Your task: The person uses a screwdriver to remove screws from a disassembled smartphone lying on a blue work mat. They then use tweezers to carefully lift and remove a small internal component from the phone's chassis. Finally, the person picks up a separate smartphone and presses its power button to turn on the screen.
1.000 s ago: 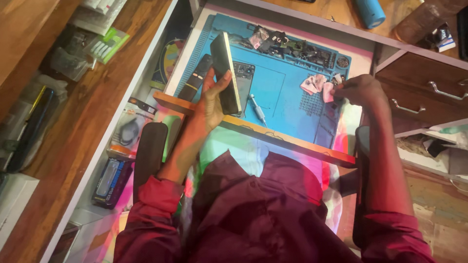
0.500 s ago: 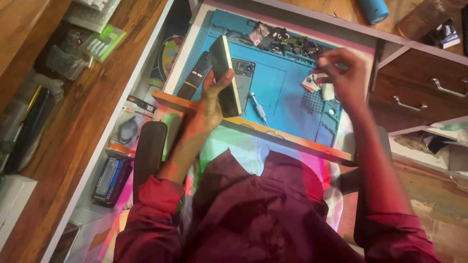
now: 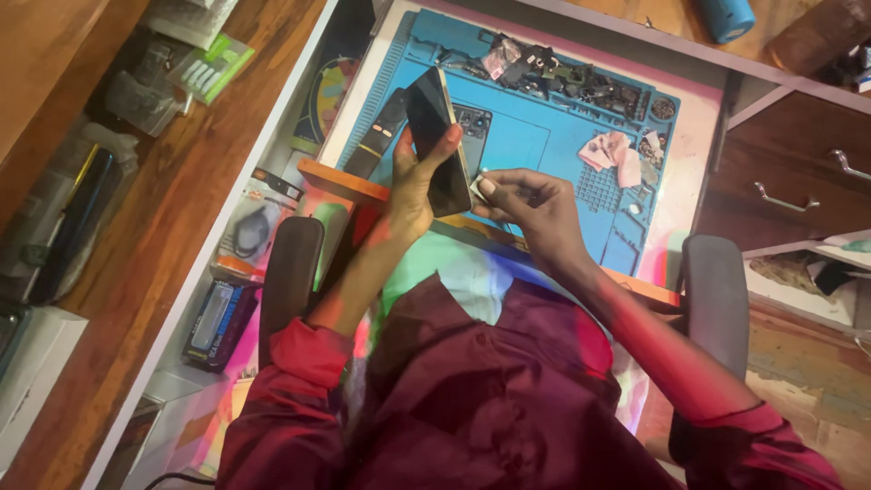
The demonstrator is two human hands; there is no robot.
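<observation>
My left hand holds a dark smartphone tilted on edge above the near side of a blue work mat. My right hand is close beside the phone's lower edge, its fingers pinched on a small pale piece that touches or nearly touches the phone. A second dark phone body lies flat on the mat behind the held one. Pink scraps of cloth or paper lie on the mat's right part.
Small dark parts are heaped along the mat's far edge. A dark remote-like bar lies at the mat's left. Packaged items fill a shelf at left. A wooden drawer unit stands at right. Chair armrests flank me.
My right hand came back from the pink scraps at the mat's right to the phone's lower edge, now pinching a small piece. The left hand kept the phone in much the same place.
</observation>
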